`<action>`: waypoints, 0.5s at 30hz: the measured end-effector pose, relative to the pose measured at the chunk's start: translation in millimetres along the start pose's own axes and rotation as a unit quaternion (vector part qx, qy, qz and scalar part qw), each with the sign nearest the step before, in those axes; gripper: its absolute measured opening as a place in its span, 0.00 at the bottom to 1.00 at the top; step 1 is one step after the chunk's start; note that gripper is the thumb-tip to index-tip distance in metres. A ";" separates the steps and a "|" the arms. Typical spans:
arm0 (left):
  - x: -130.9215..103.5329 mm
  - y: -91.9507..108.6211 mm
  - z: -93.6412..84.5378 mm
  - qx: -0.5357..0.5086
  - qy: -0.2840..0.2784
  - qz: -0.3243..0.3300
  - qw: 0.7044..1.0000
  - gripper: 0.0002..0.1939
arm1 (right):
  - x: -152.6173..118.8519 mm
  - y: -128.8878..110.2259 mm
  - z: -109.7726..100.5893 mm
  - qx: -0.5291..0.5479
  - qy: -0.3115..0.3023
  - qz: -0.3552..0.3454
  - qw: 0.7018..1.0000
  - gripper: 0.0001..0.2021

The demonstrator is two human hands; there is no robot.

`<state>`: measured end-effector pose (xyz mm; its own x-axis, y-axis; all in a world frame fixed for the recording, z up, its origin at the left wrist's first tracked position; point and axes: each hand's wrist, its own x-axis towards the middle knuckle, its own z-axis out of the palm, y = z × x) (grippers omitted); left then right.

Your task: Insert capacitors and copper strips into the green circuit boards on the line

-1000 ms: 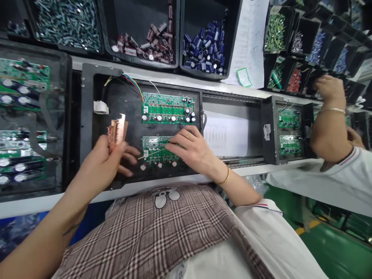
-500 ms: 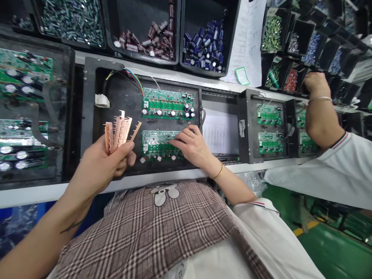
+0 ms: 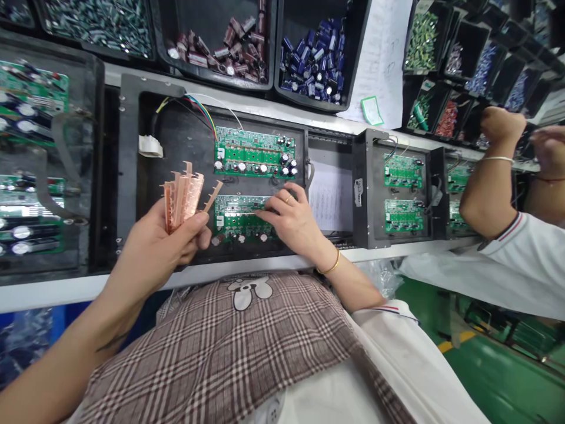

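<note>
My left hand point(image 3: 170, 241) is closed around a fanned bundle of toothed copper strips point(image 3: 183, 197), held upright over the tray, with one strip sticking out to the right. My right hand point(image 3: 291, 215) is over the right part of the lower green circuit board point(image 3: 233, 221), its fingers pinched together at the board's middle. A thin copper strip point(image 3: 241, 214) seems to run along the board to these fingertips; its right end is hidden under them. Just behind lies the upper circuit board point(image 3: 253, 156), with a copper strip and several capacitors on it.
Both boards lie in a black tray point(image 3: 176, 141) with a white connector point(image 3: 150, 146). Behind are bins of brown capacitors point(image 3: 229, 47) and blue capacitors point(image 3: 315, 59). Trays with more boards stand left and right. A co-worker's hands point(image 3: 503, 126) are among small bins at right.
My left hand and its strips have shifted slightly right; my right hand stays at the lower board. The tray appears a little further left. A co-worker's second hand has come into view at right.
</note>
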<state>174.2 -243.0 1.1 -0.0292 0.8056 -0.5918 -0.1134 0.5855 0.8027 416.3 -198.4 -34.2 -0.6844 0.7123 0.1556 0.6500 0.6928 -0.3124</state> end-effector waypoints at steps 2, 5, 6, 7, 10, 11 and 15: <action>-5.9 -3.2 6.3 -0.002 -0.037 0.022 0.999 0.24 | 4.2 -13.2 -7.6 0.107 0.016 0.060 0.992 0.08; -17.2 -5.1 18.2 0.006 -0.116 0.058 0.992 0.23 | 11.3 -38.1 -16.3 0.339 0.074 0.123 0.930 0.09; -20.4 -4.2 20.6 0.008 -0.136 0.070 0.988 0.23 | 12.6 -45.0 -18.1 0.405 0.096 0.134 0.899 0.09; -22.8 -2.6 21.3 0.005 -0.143 0.084 0.986 0.23 | 12.8 -50.2 -19.4 0.453 0.121 0.144 0.871 0.10; -21.6 3.7 10.4 -0.010 -0.055 0.144 0.988 0.20 | 7.1 -54.3 -20.1 0.465 0.160 0.165 0.855 0.11; -18.2 4.8 2.9 -0.001 0.002 0.173 0.985 0.18 | 3.9 -52.8 -18.9 0.418 0.157 0.158 0.881 0.11; 1.6 0.0 -31.9 0.171 0.196 0.255 0.931 0.13 | -5.0 -45.9 -4.0 0.102 0.042 0.046 0.993 0.14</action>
<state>142.5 -244.6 -2.3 -0.3611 0.9309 -0.0552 0.3350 0.1848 0.9239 391.2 -233.3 -16.9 -0.5906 0.7838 0.1919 0.6219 0.5937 -0.5107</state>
